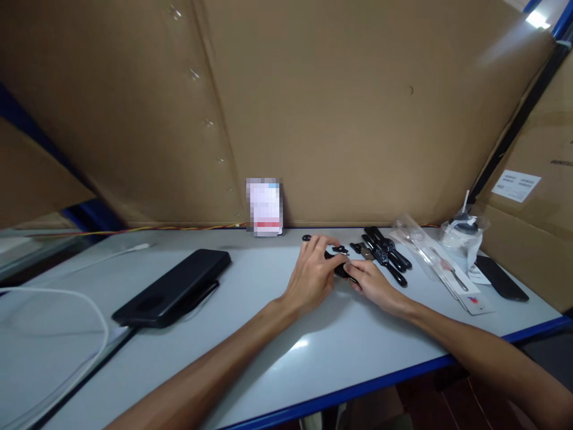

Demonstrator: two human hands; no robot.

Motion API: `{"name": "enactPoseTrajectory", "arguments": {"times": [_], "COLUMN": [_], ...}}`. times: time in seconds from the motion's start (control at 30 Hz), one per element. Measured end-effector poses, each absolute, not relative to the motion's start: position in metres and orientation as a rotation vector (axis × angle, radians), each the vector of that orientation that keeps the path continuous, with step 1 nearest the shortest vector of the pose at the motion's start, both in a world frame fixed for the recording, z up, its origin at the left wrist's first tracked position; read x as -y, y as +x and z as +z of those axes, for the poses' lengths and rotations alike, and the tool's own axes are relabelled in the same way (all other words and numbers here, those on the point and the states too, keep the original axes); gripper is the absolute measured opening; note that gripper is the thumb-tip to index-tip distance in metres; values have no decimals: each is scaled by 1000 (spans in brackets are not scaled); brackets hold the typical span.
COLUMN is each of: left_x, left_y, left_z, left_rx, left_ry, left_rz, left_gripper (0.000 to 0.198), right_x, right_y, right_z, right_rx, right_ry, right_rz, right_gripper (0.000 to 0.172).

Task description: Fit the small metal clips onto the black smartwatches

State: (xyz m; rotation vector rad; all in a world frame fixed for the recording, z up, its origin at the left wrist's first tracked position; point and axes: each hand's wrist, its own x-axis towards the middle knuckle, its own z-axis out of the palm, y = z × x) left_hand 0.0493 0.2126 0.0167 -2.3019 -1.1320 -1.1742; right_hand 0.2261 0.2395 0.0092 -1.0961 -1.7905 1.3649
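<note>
My left hand (313,272) and my right hand (371,282) meet over a small black part (340,269) on the pale table (268,334). Both hands pinch it between fingertips, the left from the left side, the right from the right. More small black pieces (340,249) lie just beyond the fingers. A tiny black ring (306,237) sits behind my left hand. Several long black straps (385,253) lie side by side to the right of my right hand.
A black power bank (174,288) with a cable lies at the left, with a white cable (67,298) further left. Clear plastic bags (430,254), a plastic cup (461,236) and a black phone (500,278) sit at the right. Cardboard walls (335,107) rise behind.
</note>
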Motion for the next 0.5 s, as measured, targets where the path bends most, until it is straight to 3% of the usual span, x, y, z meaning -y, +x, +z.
{"name": "enactPoseTrajectory", "arguments": {"times": [0.33, 0.5], "left_x": [-213, -212], "left_y": [50, 51], "left_z": [19, 19], "left_rx": [1281, 1195], "left_ry": [-2230, -2317], "left_rz": [-1225, -1176], "left_gripper": [15, 24], "right_x": [-239, -238], "right_y": [227, 227], "right_z": [10, 10], "right_rx": [1798, 1783], "right_ry": [-1097, -1078], "right_rz": [1352, 1384], "right_gripper": [40, 41]}}
